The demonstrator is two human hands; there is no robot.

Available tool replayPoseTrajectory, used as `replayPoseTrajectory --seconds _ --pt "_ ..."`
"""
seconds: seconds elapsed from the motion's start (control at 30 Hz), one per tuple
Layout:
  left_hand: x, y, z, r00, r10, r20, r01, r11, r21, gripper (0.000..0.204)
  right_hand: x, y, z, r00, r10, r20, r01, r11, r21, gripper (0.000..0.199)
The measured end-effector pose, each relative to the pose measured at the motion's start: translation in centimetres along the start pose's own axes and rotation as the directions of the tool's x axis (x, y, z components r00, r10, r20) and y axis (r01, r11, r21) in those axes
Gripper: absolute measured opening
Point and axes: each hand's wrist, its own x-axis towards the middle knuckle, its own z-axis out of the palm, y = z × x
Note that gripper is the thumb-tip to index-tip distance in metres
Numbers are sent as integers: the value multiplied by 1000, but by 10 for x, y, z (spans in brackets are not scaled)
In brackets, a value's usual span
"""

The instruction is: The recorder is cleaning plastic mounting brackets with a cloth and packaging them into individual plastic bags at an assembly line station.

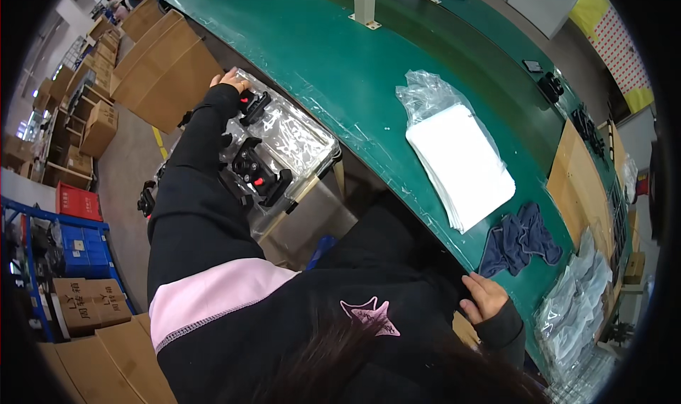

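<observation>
My left arm stretches far to the left, over a stand topped with clear plastic-wrapped goods (298, 140). At the stand's far end my left hand (230, 82) rests with its fingers apart, beside a black clamp-like part with a red spot (254, 106). A larger black part with grips and a red spot (261, 173) lies nearer to me on the plastic; my sleeve hides some of the things beside it. My right hand (486, 297) is at the green table's near edge, fingers stretched out and holding nothing visible. Just beyond it lies a crumpled dark blue cloth (521, 239).
On the green table (319, 63) lie a stack of white sheets (461, 166), a clear plastic bag (429, 92) and grey plastic bags (574, 297). Cardboard boxes (167, 67), a red crate (78, 202) and a blue bin (86, 251) stand to the left.
</observation>
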Motion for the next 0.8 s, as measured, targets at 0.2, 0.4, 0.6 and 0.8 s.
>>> replayPoseTrajectory --seconds 0.2,0.4,0.6,0.8 --pt "-51 -11 -47 857 -291 -426 -42 784 -620 57 -5 -1 -23 972 -20 -234 33 998 50 39" --pt "-109 165 -143 940 -147 -307 -313 -726 -612 53 88 -55 -35 885 -249 -394 308 947 93 62" --pt "-146 311 -206 937 339 84 348 -926 -147 50 124 -83 -17 754 -162 -637 307 944 122 52" --pt "-118 341 -198 734 676 72 679 -728 -90 58 79 -87 -3 777 33 -629 229 915 331 33"
